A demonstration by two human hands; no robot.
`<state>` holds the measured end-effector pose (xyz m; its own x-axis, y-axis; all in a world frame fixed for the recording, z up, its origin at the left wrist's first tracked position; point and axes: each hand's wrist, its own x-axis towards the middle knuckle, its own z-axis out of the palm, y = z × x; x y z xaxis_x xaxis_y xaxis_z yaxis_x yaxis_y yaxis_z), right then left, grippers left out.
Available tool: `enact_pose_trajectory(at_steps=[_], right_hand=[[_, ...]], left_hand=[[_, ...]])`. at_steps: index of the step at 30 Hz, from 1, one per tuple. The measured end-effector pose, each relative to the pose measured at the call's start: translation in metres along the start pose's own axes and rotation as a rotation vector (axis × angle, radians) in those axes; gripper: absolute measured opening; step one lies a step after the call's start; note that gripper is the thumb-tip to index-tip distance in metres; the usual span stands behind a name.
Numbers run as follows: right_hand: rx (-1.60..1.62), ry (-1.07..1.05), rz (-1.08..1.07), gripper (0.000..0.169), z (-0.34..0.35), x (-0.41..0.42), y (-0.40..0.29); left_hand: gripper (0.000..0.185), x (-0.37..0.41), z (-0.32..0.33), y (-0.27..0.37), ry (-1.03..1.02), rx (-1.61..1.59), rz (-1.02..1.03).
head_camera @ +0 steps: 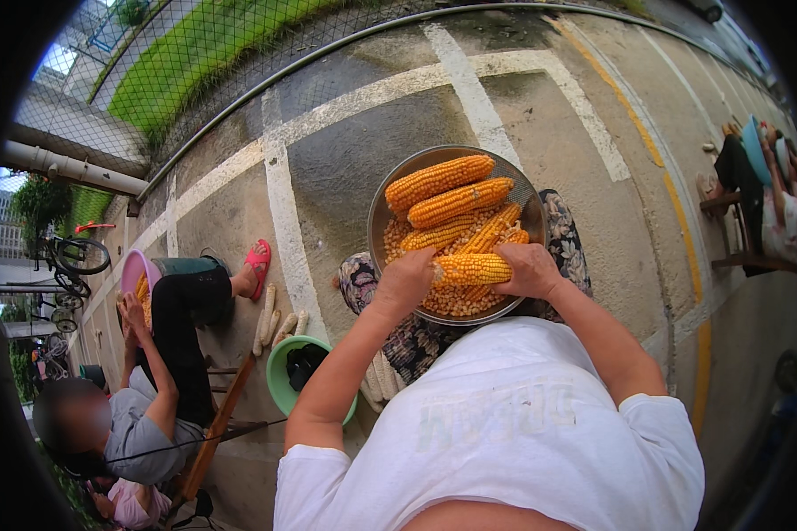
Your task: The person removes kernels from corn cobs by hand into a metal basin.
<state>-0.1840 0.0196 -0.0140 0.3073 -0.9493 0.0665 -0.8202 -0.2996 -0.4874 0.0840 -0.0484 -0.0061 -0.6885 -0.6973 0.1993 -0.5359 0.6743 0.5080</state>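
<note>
Between my two hands is an ear of dried yellow corn, held level over a metal basin on my lap. My left hand grips the ear's left end, and my right hand grips the right end. Two full ears, the upper corn ear and the lower corn ear, lie side by side at the basin's far side. More ears rest below them, partly hidden. Loose corn kernels cover the basin's bottom. The fingertips under the held ear are hidden.
At my left stands a green plastic basin with a black item inside. Bare corncobs lie on the concrete near it. A seated person works over a pink basin. Other people sit at far right beside a blue basin.
</note>
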Motion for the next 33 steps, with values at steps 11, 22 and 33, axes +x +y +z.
enact_pose_trajectory(at_steps=[11, 22, 33], right_hand=[[0.012, 0.006, 0.011, 0.050, 0.001, -0.001, 0.000], [-0.005, 0.008, 0.007, 0.050, 0.000, -0.001, 0.000], [0.000, 0.004, 0.011, 0.047, -0.001, 0.000, -0.001]], left_hand=[[0.052, 0.000, -0.016, 0.018, -0.111, -0.036, -0.001], [0.043, 0.007, -0.020, 0.027, -0.234, 0.010, -0.099], [0.038, 0.008, -0.007, 0.032, -0.258, 0.116, -0.176]])
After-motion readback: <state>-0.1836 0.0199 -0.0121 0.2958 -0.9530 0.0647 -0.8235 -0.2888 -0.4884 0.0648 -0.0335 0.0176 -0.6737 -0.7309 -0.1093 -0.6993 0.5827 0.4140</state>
